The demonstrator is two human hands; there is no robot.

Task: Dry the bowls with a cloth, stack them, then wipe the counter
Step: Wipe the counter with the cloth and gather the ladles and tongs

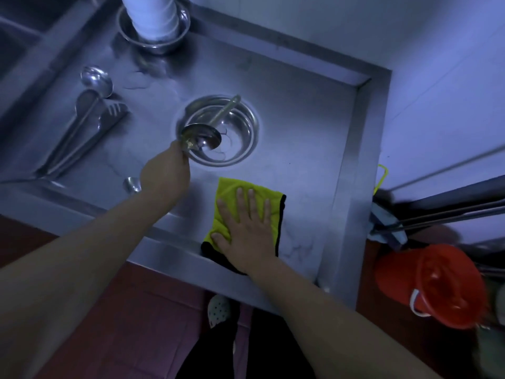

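Note:
My right hand [247,225] lies flat with straight fingers on a yellow-green cloth [226,195] with a black edge, near the front of the steel counter [300,127]. My left hand [166,170] grips the rim of a steel bowl [232,132] at the counter's middle. A steel ladle [203,134] lies in that bowl, its cup by my fingers and its handle pointing back. A tall stack of white bowls [153,15] stands in another steel bowl [159,42] at the back left.
Steel tongs [82,138], a ladle [95,77] and a small spoon [131,184] lie on the counter's left. Water streaks mark the surface. A raised rim [363,132] bounds the right side. A red bucket [429,285] and metal poles stand on the floor at right.

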